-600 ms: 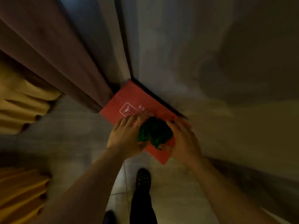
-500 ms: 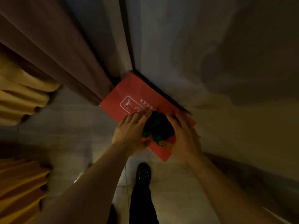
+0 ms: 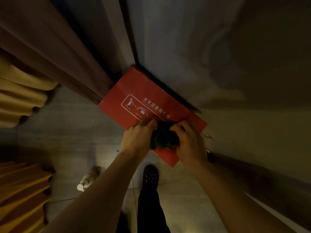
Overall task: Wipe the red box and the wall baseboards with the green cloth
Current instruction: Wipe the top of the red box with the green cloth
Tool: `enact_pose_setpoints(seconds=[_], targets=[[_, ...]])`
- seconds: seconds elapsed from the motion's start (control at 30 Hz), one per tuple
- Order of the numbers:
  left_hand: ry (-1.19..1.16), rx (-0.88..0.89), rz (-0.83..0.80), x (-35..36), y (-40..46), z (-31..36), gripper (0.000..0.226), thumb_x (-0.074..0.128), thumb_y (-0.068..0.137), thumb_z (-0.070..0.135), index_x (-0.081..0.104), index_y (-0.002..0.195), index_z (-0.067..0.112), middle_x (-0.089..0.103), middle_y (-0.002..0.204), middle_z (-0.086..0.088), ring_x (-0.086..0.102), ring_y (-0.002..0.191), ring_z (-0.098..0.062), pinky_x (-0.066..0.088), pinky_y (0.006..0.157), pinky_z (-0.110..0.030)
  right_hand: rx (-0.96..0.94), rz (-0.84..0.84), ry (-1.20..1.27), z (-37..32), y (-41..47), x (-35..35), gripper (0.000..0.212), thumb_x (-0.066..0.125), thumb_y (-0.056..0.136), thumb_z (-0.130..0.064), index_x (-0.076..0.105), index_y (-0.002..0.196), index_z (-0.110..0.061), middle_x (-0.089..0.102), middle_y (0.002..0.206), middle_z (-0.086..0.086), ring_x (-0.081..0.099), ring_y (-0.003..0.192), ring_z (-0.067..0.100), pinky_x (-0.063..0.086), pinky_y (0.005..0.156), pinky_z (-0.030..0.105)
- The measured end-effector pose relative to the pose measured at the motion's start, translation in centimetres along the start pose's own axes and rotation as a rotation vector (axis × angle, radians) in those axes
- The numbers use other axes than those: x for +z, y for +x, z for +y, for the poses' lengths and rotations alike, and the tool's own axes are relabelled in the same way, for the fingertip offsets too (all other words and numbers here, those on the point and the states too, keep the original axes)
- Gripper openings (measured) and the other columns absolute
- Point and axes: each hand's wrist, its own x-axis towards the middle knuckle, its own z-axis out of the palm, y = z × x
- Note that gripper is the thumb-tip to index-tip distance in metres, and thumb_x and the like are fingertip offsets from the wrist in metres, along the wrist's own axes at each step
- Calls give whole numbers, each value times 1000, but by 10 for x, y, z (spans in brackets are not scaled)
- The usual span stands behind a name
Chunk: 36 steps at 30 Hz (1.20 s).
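A red box (image 3: pixel 134 91) with white extinguisher pictograms and lettering on its lid stands on the floor against the wall. A crumpled green cloth (image 3: pixel 164 137) lies bunched on the near right part of the lid. My left hand (image 3: pixel 137 138) grips the cloth's left side and my right hand (image 3: pixel 190 142) grips its right side, both pressing it onto the box. A dark baseboard strip (image 3: pixel 170 89) runs along the wall just behind the box.
Brown curtains (image 3: pixel 55 52) hang to the left of the box and yellow pleated fabric (image 3: pixel 18 91) lies further left. A plastic bottle (image 3: pixel 89 179) lies on the tiled floor at lower left. My dark shoe (image 3: pixel 150 175) stands below the box.
Both hands with the cloth have slid toward the near edge of the lid, uncovering more of the white lettering. The fingers have closed tighter around the cloth.
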Motion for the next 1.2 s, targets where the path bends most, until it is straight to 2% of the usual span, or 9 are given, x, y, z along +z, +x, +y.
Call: enact_pose_setpoints(seconds=[0.07,0.17,0.27,0.43,0.5,0.63,0.83,1.0,1.2], targets=[[-30,9,-17,-9,-6,0,16,65,88,23,53,98,25,62,97,2,56,77,-17,47,66,-29,6,-1,10,-4,-7,-6,44,77,66,-12,63,108,-19,59,115,6,57,106,32,50,78,39],[-43,46,8,-23,-18,3,13,63,89,19,52,93,25,55,91,6,53,74,-15,45,63,-28,13,5,0,-15,-18,-18,47,81,64,-15,62,107,-21,59,113,4,59,102,30,50,77,39],[-51,53,57,-34,-34,4,19,61,89,8,53,94,25,55,90,6,53,71,-14,44,59,-27,10,25,-27,-29,-32,-31,45,79,67,-20,61,108,-23,59,113,2,57,102,27,47,73,35],[-61,91,106,-67,-73,5,25,59,89,3,55,100,25,62,98,4,59,76,-18,53,66,-39,-24,57,-90,-62,-65,-58,45,81,69,-22,59,109,-25,57,112,-2,53,102,22,36,72,27],[-61,127,124,-85,-94,9,25,60,89,4,53,99,26,63,98,4,59,77,-19,53,67,-42,-40,68,-129,-79,-82,-72,47,81,71,-23,59,112,-26,56,115,-4,52,104,20,40,72,27],[-19,184,160,-125,-141,24,22,64,88,11,52,98,27,66,97,3,62,76,-24,52,65,-43,7,151,-131,-119,-131,-101,40,77,73,-19,57,108,-26,54,111,-3,51,102,24,50,71,39],[-2,294,237,-182,-212,52,21,69,85,17,58,98,29,67,99,4,64,84,-27,51,66,-40,34,249,-172,-173,-199,-153,49,75,69,-19,56,113,-29,52,114,-4,51,107,24,52,75,39],[-31,421,290,-219,-261,70,22,73,83,16,58,94,28,67,96,6,65,80,-25,51,64,-41,69,340,-166,-203,-255,-184,48,73,71,-21,54,114,-31,50,115,-7,51,109,22,54,73,41],[-16,541,309,-243,-298,97,21,65,86,11,57,95,28,64,94,6,64,79,-25,49,66,-43,135,390,-213,-221,-307,-214,46,69,74,-22,52,116,-34,52,116,-7,55,107,24,50,74,38]])
